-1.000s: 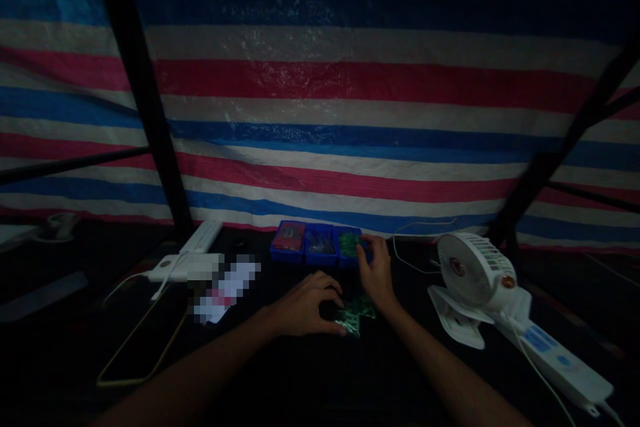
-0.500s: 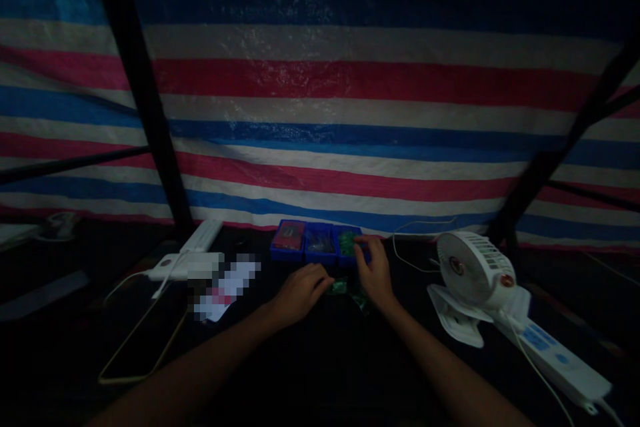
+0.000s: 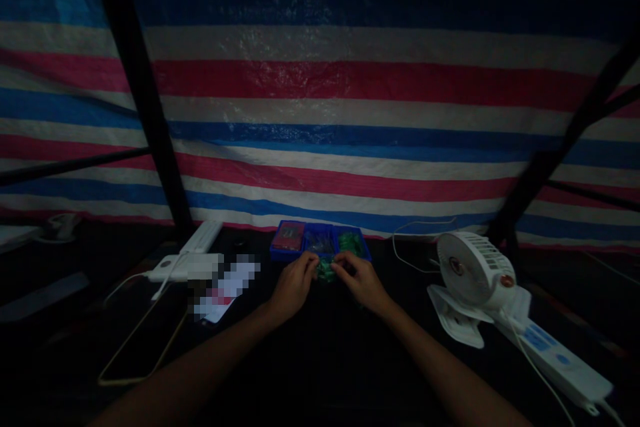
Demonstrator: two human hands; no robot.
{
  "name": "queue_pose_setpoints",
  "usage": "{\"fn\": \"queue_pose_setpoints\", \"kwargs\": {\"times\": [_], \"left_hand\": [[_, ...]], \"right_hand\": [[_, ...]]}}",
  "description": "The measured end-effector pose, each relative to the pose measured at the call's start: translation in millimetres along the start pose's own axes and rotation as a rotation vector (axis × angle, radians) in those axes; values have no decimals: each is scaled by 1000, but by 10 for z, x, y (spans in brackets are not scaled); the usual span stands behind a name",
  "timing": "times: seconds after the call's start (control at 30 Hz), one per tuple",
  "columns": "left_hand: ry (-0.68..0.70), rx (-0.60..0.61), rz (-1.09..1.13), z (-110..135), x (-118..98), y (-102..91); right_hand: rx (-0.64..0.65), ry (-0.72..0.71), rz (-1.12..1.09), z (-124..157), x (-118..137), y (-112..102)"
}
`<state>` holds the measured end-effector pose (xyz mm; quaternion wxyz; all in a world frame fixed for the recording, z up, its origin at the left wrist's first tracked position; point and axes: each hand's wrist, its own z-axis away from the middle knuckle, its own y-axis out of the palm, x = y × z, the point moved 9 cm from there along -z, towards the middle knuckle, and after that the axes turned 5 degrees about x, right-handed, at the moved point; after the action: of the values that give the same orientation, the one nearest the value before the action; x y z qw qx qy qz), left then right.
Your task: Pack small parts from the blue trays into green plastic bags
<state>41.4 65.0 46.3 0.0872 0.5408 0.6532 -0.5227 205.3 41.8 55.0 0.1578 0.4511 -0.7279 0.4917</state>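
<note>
My left hand and my right hand face each other low in front of the blue bins. Between them a small green plastic packet is pinched, the fingers of each hand closed on one side of it. Its contents are too dark to make out. Right behind stand three blue bins side by side: the left bin holds a reddish packet, the middle one dark clear packets, the right one green packets.
To the right stand a white clip fan and a white power strip with cables. On the left lie a phone, a white charger block and a partly blurred paper. A striped tarp hangs behind, between dark metal posts.
My right hand has come away from the right bin, moving left and down to the green packet. My left hand has shifted slightly, and both hands now grip the packet together.
</note>
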Motion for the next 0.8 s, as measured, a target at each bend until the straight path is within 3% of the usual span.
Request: {"fn": "queue_pose_setpoints", "kwargs": {"times": [0.47,0.8], "left_hand": [[-2,-102,84,-22,101,-68],[24,-47,61,1,100,-2]], "right_hand": [[-71,-29,26,-6,18,-113],[-87,-89,-13,-28,28,-128]]}}
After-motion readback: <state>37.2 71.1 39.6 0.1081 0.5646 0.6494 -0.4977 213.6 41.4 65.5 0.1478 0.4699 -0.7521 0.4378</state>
